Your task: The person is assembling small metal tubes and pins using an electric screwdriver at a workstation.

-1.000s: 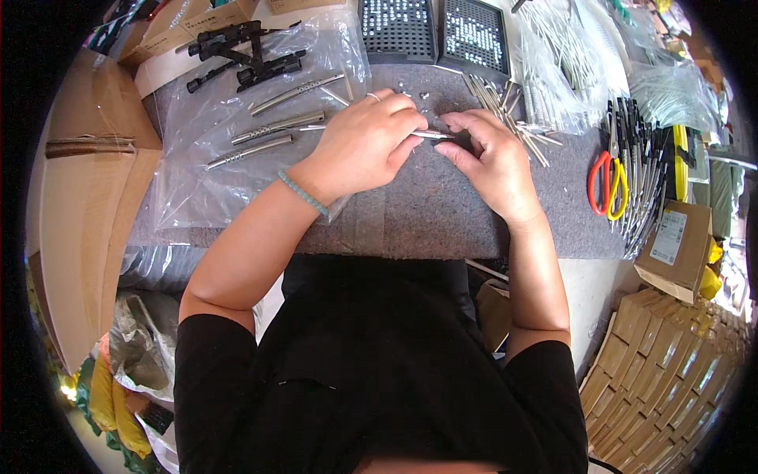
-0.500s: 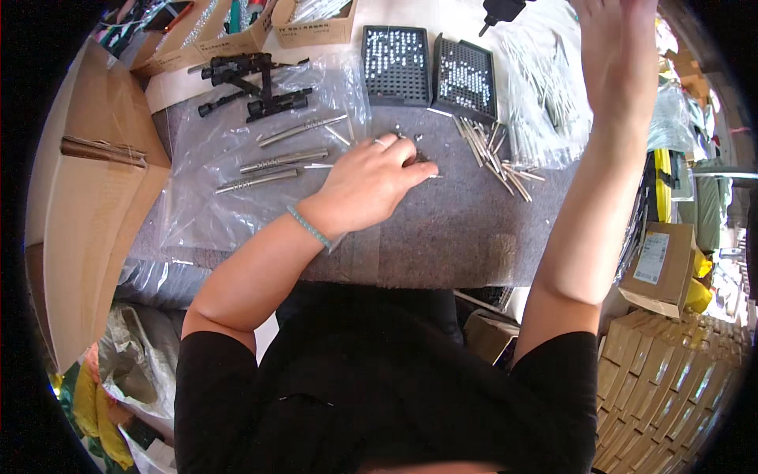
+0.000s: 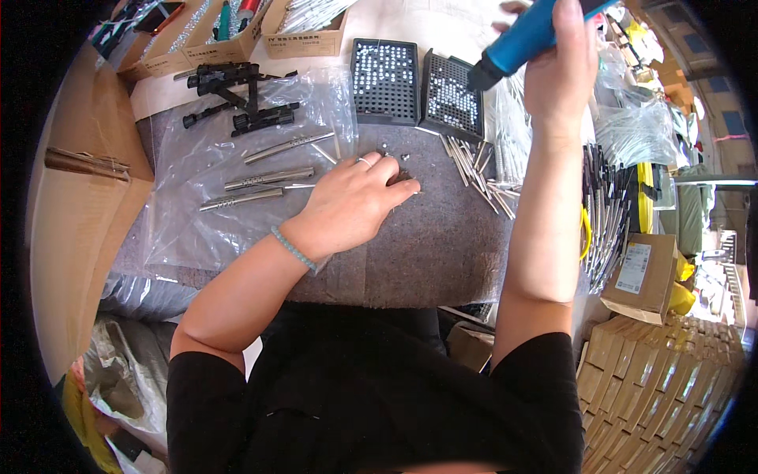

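Observation:
In my right hand [image 3: 562, 87] is a blue power screwdriver [image 3: 521, 41], its fingers wrapped round the body. The screwdriver's black nose points down and left over the right one of two black perforated trays [image 3: 452, 95], both partly filled with small silvery pieces. My left hand [image 3: 350, 197] rests on the grey cloth with its fingers curled and the thumb stretched to the right. What lies under these fingers is hidden. A few tiny metal parts [image 3: 405, 156] lie just beyond the knuckles. To the left, slotted metal tubes [image 3: 269, 178] lie on a clear plastic bag.
Thin metal rods [image 3: 477, 175] lie in a loose pile right of centre. Black clamp-like fittings [image 3: 245, 99] sit on the plastic bag. Open cardboard boxes [image 3: 304, 43] line the back. A tall carton [image 3: 87, 205] stands at the left edge, and a small carton [image 3: 641, 276] at the right.
My right hand has come down and nearer with the blue screwdriver, bringing its nose to the right tray. My left hand stays curled at the same spot on the cloth. The whole view has shifted slightly.

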